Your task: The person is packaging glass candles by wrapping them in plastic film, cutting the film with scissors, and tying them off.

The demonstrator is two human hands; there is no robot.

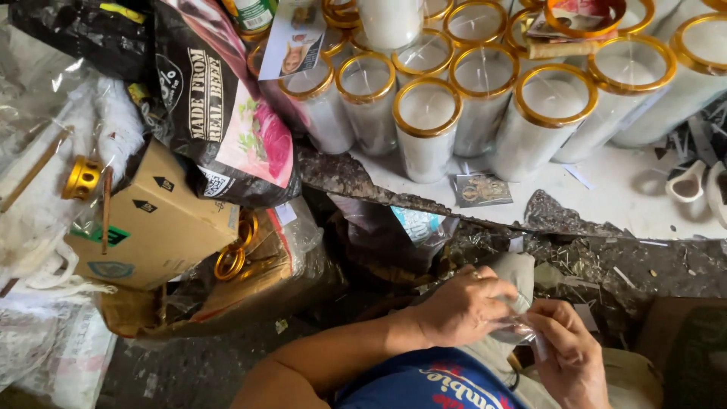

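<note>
Centrally, brown cardboard box [155, 220] beside dark bag [219, 98]

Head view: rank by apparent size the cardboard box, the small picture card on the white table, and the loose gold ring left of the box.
1. cardboard box, clearly largest
2. small picture card
3. loose gold ring

Card and ring look close in size, and their distances from the camera differ, so that order is unsure.

Bare forearms, no sleeves in view — a ring on the left hand [463, 307]; blue garment [424, 382] with red-and-white lettering.
</note>
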